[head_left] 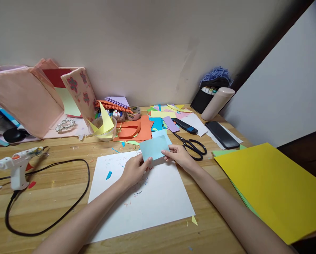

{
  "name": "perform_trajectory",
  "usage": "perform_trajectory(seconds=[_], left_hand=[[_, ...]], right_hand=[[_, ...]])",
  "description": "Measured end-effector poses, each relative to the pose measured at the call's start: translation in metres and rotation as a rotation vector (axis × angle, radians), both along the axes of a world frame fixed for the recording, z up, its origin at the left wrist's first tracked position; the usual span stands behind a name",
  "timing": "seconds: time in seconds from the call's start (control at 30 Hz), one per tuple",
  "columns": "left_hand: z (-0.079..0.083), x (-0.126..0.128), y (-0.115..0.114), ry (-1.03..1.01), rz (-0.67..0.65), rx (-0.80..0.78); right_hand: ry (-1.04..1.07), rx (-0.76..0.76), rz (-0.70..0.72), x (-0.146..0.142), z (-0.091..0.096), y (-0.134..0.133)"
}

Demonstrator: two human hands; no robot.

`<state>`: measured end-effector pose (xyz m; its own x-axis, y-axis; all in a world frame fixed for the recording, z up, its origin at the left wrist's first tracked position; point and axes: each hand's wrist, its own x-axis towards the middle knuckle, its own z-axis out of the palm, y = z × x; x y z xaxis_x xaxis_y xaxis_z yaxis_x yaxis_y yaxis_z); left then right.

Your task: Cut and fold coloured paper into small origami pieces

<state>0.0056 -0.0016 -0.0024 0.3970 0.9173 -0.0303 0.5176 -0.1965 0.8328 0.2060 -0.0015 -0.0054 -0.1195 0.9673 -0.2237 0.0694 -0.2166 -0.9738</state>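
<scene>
A small light-blue sheet of paper [154,147] is held up between my two hands, over the top part of a large white sheet [144,208]. My left hand [135,170] pinches its lower left corner with the thumb on top. At the right edge, my right hand [179,157] grips it between thumb and fingers. Another pale-blue piece [161,133] shows just behind it. Black-handled scissors [193,146] lie right beside my right hand. A blue scrap [109,175] and small coloured marks are on the white sheet, left of my left hand.
A white glue gun [19,167] with a looping black cord lies left. Yellow paper [276,190] covers the right side. Toward the wall are a phone [222,135], a box cutter [185,126], orange paper [146,127], a clear bowl [105,133] and a tilted pale bottle [218,104].
</scene>
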Motion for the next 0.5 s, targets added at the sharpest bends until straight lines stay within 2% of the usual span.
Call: perform_trajectory(seconds=[0.2, 0.4, 0.5], left_hand=[[-0.003, -0.001, 0.001, -0.165, 0.046, -0.115], [-0.008, 0.001, 0.0, -0.062, 0.141, 0.064], [-0.007, 0.001, 0.001, -0.097, 0.22, 0.059]], right_hand=[[-0.044, 0.039, -0.06, -0.015, 0.003, -0.005], [-0.072, 0.057, -0.082, -0.014, 0.002, -0.006], [-0.05, 0.036, -0.072, -0.012, 0.002, -0.005]])
